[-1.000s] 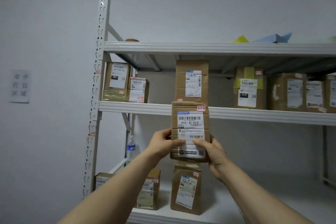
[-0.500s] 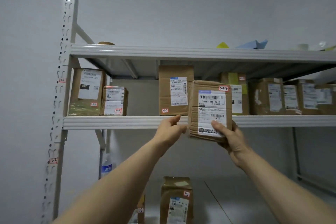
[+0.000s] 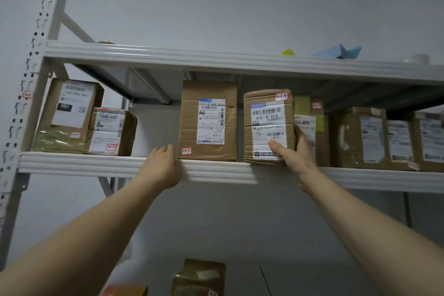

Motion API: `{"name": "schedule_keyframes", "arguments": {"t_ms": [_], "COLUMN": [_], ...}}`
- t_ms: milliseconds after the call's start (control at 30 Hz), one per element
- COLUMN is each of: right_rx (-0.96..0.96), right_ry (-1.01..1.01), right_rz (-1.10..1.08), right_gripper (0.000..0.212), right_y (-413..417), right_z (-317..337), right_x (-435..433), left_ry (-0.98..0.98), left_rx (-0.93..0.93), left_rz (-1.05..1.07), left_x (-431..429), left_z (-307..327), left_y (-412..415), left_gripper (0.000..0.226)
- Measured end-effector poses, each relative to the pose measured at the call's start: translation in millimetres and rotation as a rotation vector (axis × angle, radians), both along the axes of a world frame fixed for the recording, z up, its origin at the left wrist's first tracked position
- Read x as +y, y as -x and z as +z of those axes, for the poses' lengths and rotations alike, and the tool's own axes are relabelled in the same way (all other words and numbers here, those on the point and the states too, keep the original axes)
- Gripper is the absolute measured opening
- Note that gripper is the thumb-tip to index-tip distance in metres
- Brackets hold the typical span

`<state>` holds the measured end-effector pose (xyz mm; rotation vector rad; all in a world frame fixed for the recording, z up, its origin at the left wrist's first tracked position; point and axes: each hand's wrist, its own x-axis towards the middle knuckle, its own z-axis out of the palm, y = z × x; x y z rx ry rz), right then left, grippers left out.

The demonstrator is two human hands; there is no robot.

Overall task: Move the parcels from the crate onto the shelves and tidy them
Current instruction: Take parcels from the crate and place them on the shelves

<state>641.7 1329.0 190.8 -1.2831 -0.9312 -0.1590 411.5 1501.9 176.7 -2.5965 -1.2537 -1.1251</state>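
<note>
My right hand [image 3: 294,155] grips the lower right corner of a brown parcel marked 5-1-4 [image 3: 266,125], which stands on the front edge of the middle shelf [image 3: 96,163]. Just left of it stands a taller parcel marked 5-1-3 [image 3: 207,120]. My left hand [image 3: 162,166] is raised at the shelf edge beside that taller parcel's lower left corner, fingers loose and holding nothing. Parcels 5-1-1 [image 3: 64,115] and 5-1-2 [image 3: 110,131] stand at the shelf's left end.
Several more labelled parcels [image 3: 365,138] fill the shelf to the right, one with yellow tape [image 3: 310,113] right behind my held parcel. The top shelf [image 3: 216,57] carries blue and yellow items [image 3: 336,51]. A white upright post [image 3: 36,60] stands left. Parcels [image 3: 199,276] sit on the lower shelf.
The 5-1-4 parcel rose from chest height and moved right onto the middle shelf beside 5-1-3. My left hand let go of it and now hovers at the shelf edge.
</note>
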Motion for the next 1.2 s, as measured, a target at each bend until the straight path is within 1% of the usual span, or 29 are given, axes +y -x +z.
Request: {"name": "schedule_keyframes", "arguments": {"t_ms": [100,200,300,367,467,567,700,767,933,1067,1133,1200], "right_rx": [-0.024,-0.077,-0.134,-0.157,-0.166,-0.153,-0.196,-0.194,-0.164,-0.158,-0.176,-0.237], "right_ry": [0.035,0.089,0.167,0.192,0.147,0.144,0.262,0.289,0.267,0.303,0.289,0.262], "right_rz": [0.015,0.016,-0.134,-0.211,-0.253,-0.312,-0.419,-0.444,-0.486,-0.540,-0.564,-0.593], "right_gripper": [0.079,0.067,0.058,0.058,0.054,0.052,0.053,0.055,0.061,0.063,0.062,0.059], "right_y": [-14,-20,-23,-23,-19,-12,-5,-4,-4,-2,-2,-2], "right_z": [4,8,8,8,6,5,5,6,6,4,0,-8], "right_x": [12,22,28,30,35,41,44,46,54,53,53,53], "left_ry": [0.004,-0.033,-0.098,-0.150,-0.193,-0.222,-0.215,-0.221,-0.228,-0.210,-0.195,-0.179], "left_rx": [0.107,0.185,0.210,0.226,0.232,0.225,0.233,0.245,0.257,0.256,0.249,0.231], "left_rz": [0.070,0.130,0.167,0.196,0.198,0.182,0.164,0.161,0.159,0.151,0.145,0.129], "left_x": [11,17,19,19,20,21,22,23,27,25,23,22], "left_z": [1,3,3,1,-2,-2,-3,-3,-4,-4,-4,-4], "left_y": [-8,-12,-13,-14,-14,-12,-10,-10,-9,-8,-8,-8], "left_gripper": [0.039,0.035,0.027,0.027,0.027,0.026,0.028,0.030,0.034,0.033,0.033,0.035]}}
